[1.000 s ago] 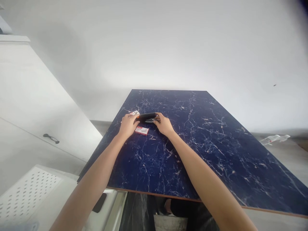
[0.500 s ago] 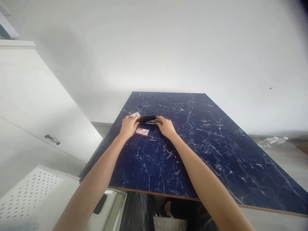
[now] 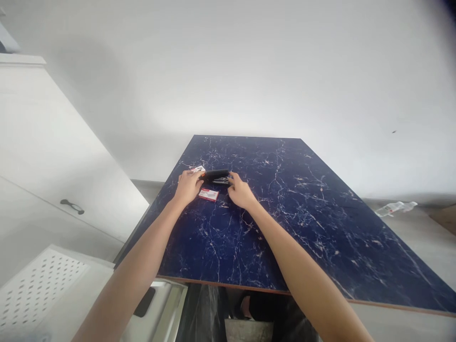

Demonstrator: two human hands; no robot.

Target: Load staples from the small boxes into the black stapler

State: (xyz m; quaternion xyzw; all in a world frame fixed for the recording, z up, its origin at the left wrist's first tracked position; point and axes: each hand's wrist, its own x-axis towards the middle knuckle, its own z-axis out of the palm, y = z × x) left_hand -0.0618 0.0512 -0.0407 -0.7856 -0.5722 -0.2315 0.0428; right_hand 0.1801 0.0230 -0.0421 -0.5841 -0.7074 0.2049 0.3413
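A white wall (image 3: 249, 71) fills the upper half of the view, and a white cabinet (image 3: 42, 156) with a dark handle (image 3: 72, 206) stands at the left. Below it is a white perforated panel (image 3: 39, 285). The dark blue marbled worktop (image 3: 285, 228) runs from the near edge to the wall. Both bare forearms reach across it toward its far left part.

There the left hand (image 3: 187, 186) rests with its fingertips on the left end of a black stapler (image 3: 215, 175), which lies flat on the worktop, long side across the view. The right hand (image 3: 239, 190) is at the stapler's right end, fingers curled toward it; whether either grip is actually closed on the stapler is too small to tell.

A small red-and-white box (image 3: 208, 194) lies on the worktop between the two hands, just in front of the stapler. A second small box (image 3: 198, 168) lies just beyond the left hand. Far right, a clear plastic bottle (image 3: 395, 208) lies on the floor.
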